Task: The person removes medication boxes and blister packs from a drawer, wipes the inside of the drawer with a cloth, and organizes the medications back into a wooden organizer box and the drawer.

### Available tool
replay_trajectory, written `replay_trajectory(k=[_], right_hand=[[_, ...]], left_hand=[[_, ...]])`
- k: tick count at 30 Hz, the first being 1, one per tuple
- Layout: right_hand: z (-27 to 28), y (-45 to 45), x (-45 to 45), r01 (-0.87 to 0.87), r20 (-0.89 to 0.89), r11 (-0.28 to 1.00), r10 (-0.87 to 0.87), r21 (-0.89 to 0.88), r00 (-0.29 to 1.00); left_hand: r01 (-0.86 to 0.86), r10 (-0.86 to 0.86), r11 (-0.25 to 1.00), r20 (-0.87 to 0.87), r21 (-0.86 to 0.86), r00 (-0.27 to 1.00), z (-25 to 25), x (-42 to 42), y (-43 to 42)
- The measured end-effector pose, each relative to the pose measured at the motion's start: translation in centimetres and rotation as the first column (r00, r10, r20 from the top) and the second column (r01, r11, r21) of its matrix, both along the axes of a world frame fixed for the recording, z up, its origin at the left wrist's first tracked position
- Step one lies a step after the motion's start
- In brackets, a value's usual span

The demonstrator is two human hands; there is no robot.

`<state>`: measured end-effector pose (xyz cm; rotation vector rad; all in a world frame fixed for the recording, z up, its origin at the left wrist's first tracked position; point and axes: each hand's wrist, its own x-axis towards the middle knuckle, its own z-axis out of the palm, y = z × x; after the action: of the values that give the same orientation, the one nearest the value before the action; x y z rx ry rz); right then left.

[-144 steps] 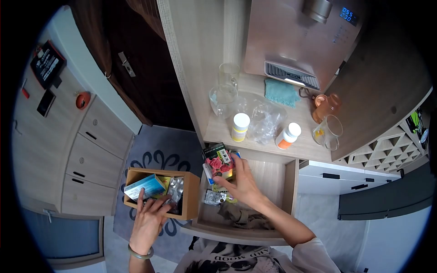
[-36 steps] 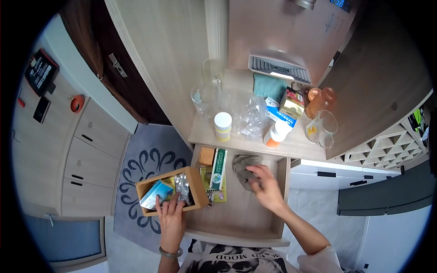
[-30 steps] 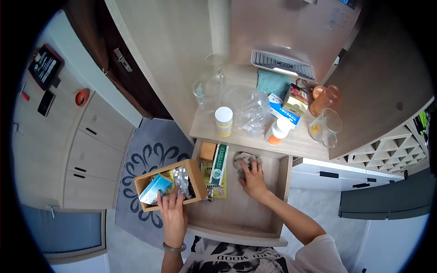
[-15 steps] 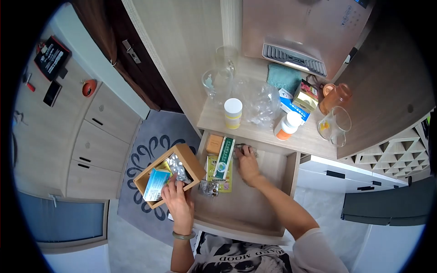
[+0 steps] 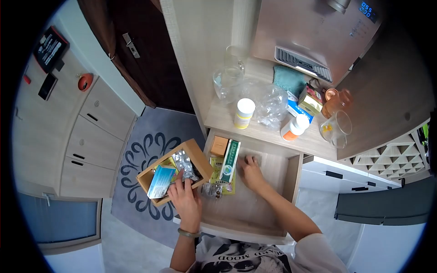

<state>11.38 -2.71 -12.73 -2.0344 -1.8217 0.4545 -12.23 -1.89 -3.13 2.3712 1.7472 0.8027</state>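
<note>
L hand bent over near rim of cardboard box at 11 o'clock; R hand curled in drawer, palm hidden; can't tell if either grips anything. Green-and-white carton, R hand's 10 o'clock; blister pack, approx. 8, print illegible. Water dispenser, 1 o'clock, top cropped.

Dispenser display: "055" up top, 2nd row approx. "230", a bit blurry. T-shirt: "MOOD" upside down, word before it unclear. Green/wht box: Chinese chars, too sm. to read. Blk sign: wht txt, illeg.
</note>
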Motion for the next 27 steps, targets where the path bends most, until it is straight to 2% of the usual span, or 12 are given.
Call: replay_trajectory(k=[1, 3, 7, 9, 13, 14, 16, 18, 19, 22, 25, 27], right_hand=[[0.1, -1.8, 0.5, -0.005, 0.005, 1.0, 0.005, 0.0, 1.0], [1.2, -4.6, 1.7, -0.298, -0.219, 0.939, 0.258, -0.174, 0.941], [2.5, -3.0, 1.7, -0.03, -0.275, 0.991, -0.008, -0.131, 0.961], [2.1, 0.1, 1.4, 0.064, -0.024, 0.985, -0.061, 0.16, 0.998], [-1.6, 2.5, 1.2, -0.072, 0.458, 0.997, 0.062, 0.003, 0.887], [-2.2, 2.0, 1.5, -0.073, 0.457, 0.997, 0.065, 0.0, 0.887], [-2.7, 0.4, 2.8, 0.107, 0.64, 0.994, -0.094, 0.019, 0.763], [-1.4, -1.3, 5.0, 0.354, 0.576, 0.919, -0.197, -0.174, 0.794], [-1.7, -2.6, 6.7, 0.363, 0.657, 0.924, -0.202, -0.118, 0.726], [-0.2, -3.0, 8.6, 0.381, 0.551, 0.89, -0.192, -0.251, 0.812], [-0.5, -1.2, 5.3, 0.178, 0.432, 0.984, -0.155, -0.011, 0.888], [-1.0, 0.9, 2.6, -0.074, 0.437, 0.994, 0.029, 0.085, 0.899]], left_hand=[[-0.005, 0.005, 1.0, 0.005, 0.0, 1.0, 0.0, 0.0, -0.1], [-0.002, 0.001, 0.999, 0.014, 0.049, 1.0, -0.1, 0.1, 0.1], [-0.009, 0.008, 1.0, 0.031, 0.019, 0.999, 0.1, 0.0, -0.2], [-0.006, 0.006, 1.0, 0.041, 0.02, 0.999, -0.2, 0.0, -0.2], [-0.011, 0.01, 1.0, 0.041, 0.024, 0.999, -0.1, 0.1, -0.2], [-0.007, 0.007, 1.0, 0.022, 0.012, 1.0, -0.2, 0.1, -0.2], [-0.009, 0.009, 1.0, 0.004, -0.002, 1.0, -0.2, -0.1, -0.2], [-0.005, 0.004, 1.0, 0.02, 0.01, 1.0, -0.3, 0.0, 0.0], [-0.01, 0.01, 1.0, 0.023, 0.005, 1.0, -0.3, 0.0, -0.1], [0.013, -0.014, 1.0, 0.05, 0.025, 0.999, -0.3, 0.4, 0.2], [0.012, -0.014, 0.999, 0.051, 0.03, 0.999, -0.4, 0.4, 0.5], [0.011, -0.012, 1.0, 0.046, 0.023, 0.999, -0.3, 0.3, 0.5]])
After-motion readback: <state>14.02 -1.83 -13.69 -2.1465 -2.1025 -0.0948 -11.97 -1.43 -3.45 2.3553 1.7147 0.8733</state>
